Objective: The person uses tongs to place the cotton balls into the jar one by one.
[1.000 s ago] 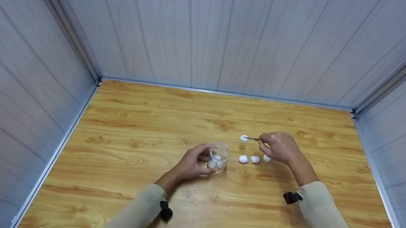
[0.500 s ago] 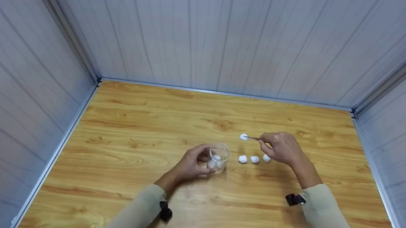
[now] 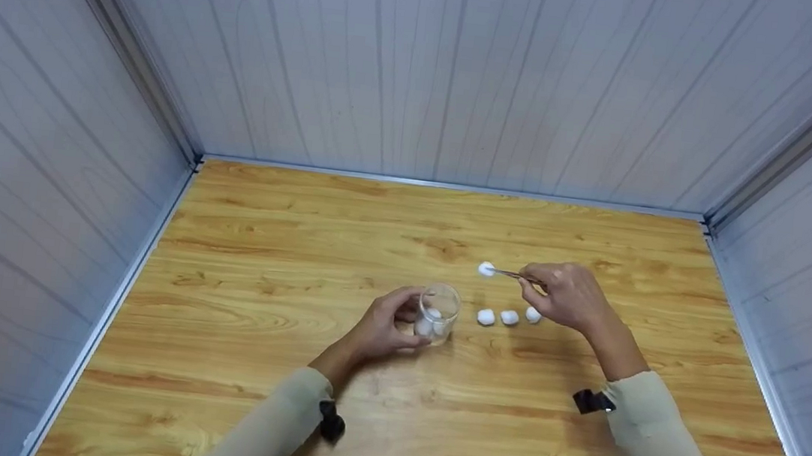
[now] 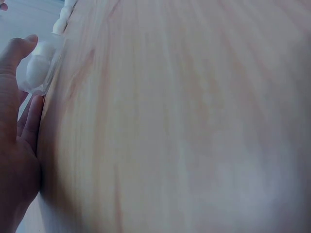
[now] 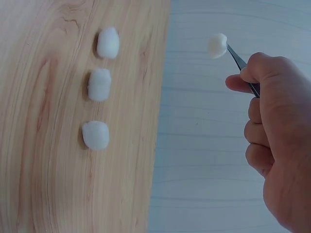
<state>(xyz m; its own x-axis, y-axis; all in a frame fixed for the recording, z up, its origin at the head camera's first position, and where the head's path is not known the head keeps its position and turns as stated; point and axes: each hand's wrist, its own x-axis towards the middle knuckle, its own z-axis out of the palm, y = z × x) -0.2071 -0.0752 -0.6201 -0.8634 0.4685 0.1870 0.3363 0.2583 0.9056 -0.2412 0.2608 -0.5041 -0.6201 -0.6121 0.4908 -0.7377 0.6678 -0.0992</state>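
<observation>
Here, slim metal tweezers (image 5: 237, 59) were pinched by the right grip (image 3: 566, 296), a clear cylindrical jar (image 3: 450, 319) by the left grip (image 3: 378, 325); through slackened pressure, the tweezed fluffy white ball (image 5: 217, 46) could be dropped.

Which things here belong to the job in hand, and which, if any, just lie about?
Likely in the job:
tweezers, in the right hand
cotton ball, in the tweezers
jar, held by the left hand
cotton balls inside the jar
three loose cotton balls

Likely just surroundings:
table
wall panels
black wrist gadgets
</observation>
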